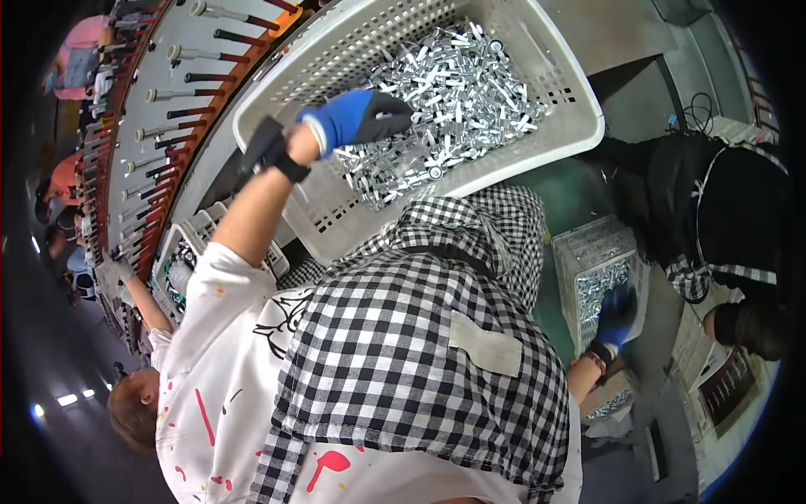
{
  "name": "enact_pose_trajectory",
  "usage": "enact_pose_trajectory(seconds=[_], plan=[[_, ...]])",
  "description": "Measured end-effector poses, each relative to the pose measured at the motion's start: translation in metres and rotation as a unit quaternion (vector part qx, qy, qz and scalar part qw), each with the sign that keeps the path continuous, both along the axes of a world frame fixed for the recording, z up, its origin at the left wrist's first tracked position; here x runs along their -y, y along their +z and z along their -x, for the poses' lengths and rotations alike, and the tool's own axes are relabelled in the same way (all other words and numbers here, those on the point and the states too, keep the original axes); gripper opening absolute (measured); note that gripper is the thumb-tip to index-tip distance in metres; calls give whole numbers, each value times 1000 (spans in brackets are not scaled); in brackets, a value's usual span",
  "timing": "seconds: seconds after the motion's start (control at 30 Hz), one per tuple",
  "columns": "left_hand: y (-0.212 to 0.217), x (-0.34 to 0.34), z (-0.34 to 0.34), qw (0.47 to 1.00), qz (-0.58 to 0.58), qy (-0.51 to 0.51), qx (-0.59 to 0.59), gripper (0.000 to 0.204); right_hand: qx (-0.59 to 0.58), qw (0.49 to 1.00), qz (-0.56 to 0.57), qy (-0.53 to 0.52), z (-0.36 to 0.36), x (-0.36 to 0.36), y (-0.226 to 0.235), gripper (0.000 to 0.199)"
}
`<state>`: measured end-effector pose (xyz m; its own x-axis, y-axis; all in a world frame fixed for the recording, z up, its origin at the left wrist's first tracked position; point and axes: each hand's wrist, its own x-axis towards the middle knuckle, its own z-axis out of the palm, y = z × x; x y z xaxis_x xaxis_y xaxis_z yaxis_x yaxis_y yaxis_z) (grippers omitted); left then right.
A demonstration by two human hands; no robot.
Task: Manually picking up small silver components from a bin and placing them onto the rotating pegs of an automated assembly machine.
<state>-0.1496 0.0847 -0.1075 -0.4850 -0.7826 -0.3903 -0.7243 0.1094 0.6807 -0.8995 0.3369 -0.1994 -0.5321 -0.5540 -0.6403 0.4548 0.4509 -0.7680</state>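
My left hand [361,119], in a blue and black glove, hangs over a large white plastic basket [311,80], just above or touching its contents. Its fingers are curled together, and whatever they might hold is hidden. Loose silvery metal bolts [470,88] with sleeves and washers fill much of the basket. Off to the right, my right hand [618,315], also gloved in blue and black, is over the near end of a smaller pale crate [575,248]. That crate holds similar metal parts [598,281]. Motion smears the right fingers.
At upper left, a curved rack [151,101] carries rows of rods with red and dark handles. Another person in black [714,202] is close on the right. A container of parts [609,403] sits below the smaller crate. More people [80,50] are at far left.
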Motion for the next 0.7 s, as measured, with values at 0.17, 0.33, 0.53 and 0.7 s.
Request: enact_pose_trajectory(seconds=[0.17, 0.33, 0.53, 0.7], plan=[[44, 9, -5, 976, -50, 177, -119, 42, -562, 650, 212, 466, -236, 207, 96, 41], [116, 107, 14, 889, 110, 318, -311, 41, -382, 813, 235, 371, -333, 305, 107, 32], [176, 200, -7, 658, 498, 472, -309, 38, -373, 844, 253, 292, -347, 289, 131, 27], [117, 200, -132, 604, 530, 459, -377, 28, -398, 821, 279, 300, -358, 301, 141, 29]])
